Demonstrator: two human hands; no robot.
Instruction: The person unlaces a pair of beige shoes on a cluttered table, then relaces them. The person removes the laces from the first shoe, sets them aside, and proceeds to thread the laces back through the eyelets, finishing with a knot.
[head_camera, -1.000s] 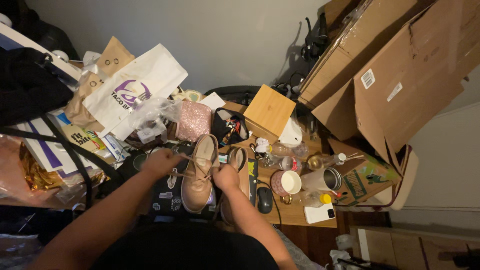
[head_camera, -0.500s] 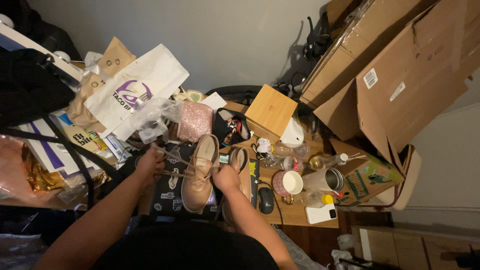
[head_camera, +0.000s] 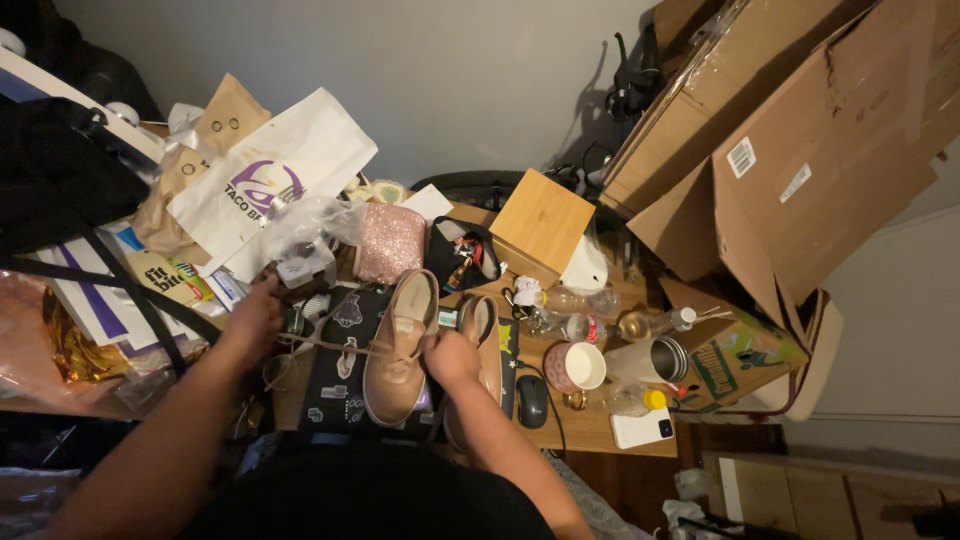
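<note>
While tan leather shoe (head_camera: 395, 350) sits on cluttered desk (head_camera: 590, 425) between hands, left hand (head_camera: 255, 320) pinches lace (head_camera: 325, 343) pulled taut leftward; right hand (head_camera: 450, 357) grips shoe's side. Smooth, rounded toe.

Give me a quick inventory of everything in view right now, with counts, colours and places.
shoes: 2, tan, desk centre, side by side
lace: 1, tan, stretched left from the left shoe
pouch: 1, pink glitter, behind the shoes
wooden box: 1, light wood, rear of desk
mug: 1, pink, white inside, right of the shoes
mouse: 1, black, desk front
steel cup: 1, silver, lying right of the mug
phone: 1, white, right desk corner
paper bag: 1, white, left pile
cardboard boxes: several, brown, upper right
left hand: pulling the lace out left
right hand: at the shoes, gripping the lace
</note>
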